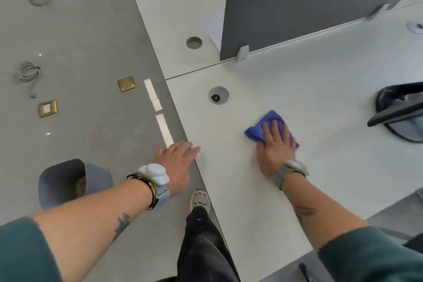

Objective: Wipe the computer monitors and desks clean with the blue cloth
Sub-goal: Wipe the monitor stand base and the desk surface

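- You are pressing your right hand [275, 144] flat on 1 blue cloth [272, 120]. Your fingers are lying straight and spread on top of it, not curling round it.
- The blue cloth is lying bunched up on the near desk [309, 89], between the capped hole [219, 95] and the black chair [398, 112].
- You are reaching out your left hand [176, 162] with its fingers straight and holding nothing. Its fingertips are at the near desk's left edge, and I cannot tell if they are touching it.
- 2 white desks are showing, and the far desk [174, 7] is meeting the near desk along 1 thin line.
- 1 grey divider wall [297, 14] is standing along that line.
- 3 round cable holes are showing: the capped hole near the cloth, 1 open hole [194, 42] on the far desk, and 1 far-right hole [415, 28].
- On the grey floor [80, 36], 3 square gold plates [126, 84] and 2 cable bundles [28, 73] are lying.
- You are wearing 2 wrist bands [155, 178], 1 on each arm.
- 1 shoe [199, 200] is showing beside the near desk.
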`<action>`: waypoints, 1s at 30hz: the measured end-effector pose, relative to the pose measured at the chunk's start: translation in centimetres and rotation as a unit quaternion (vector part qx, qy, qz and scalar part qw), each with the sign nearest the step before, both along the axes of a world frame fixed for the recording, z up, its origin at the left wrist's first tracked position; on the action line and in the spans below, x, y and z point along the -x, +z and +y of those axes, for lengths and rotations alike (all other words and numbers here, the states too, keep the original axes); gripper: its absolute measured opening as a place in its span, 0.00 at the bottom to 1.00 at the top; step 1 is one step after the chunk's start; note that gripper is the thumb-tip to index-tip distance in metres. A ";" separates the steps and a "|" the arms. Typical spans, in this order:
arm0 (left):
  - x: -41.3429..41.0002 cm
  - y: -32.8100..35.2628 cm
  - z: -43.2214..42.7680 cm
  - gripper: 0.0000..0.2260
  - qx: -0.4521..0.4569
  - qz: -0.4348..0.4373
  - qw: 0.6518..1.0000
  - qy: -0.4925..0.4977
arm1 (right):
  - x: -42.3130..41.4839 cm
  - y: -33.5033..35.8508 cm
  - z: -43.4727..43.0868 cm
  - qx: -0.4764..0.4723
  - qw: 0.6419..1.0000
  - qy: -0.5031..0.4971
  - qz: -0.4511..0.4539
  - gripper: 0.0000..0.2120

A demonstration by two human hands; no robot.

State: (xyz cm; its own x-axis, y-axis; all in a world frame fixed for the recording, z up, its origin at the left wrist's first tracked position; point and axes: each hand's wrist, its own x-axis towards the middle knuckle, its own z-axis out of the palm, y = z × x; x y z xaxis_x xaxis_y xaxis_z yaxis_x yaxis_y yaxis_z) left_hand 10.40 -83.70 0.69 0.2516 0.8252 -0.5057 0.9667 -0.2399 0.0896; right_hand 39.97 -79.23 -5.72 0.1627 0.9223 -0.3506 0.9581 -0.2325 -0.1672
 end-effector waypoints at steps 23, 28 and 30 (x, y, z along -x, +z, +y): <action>11.4 -1.5 25.5 0.30 -0.036 -0.084 0.972 -0.215 | 18.3 2.2 17.8 0.021 0.995 -0.101 0.014 0.28; 14.6 -2.0 26.6 0.34 -0.036 -0.067 0.956 -0.283 | 28.5 0.6 6.5 0.003 0.999 -0.020 0.038 0.28; 15.5 -2.5 26.7 0.31 -0.048 -0.046 0.937 -0.343 | 26.8 0.2 0.0 0.014 0.994 -0.103 0.025 0.28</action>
State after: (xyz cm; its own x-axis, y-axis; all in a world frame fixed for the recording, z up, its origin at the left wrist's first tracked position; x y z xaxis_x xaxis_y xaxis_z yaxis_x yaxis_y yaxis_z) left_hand -5.07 -57.05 -1.82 0.7783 0.4939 -0.3878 0.5718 -0.8127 0.1124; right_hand 13.18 -79.20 -5.51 0.3291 0.8611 -0.3875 0.8803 -0.4282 -0.2040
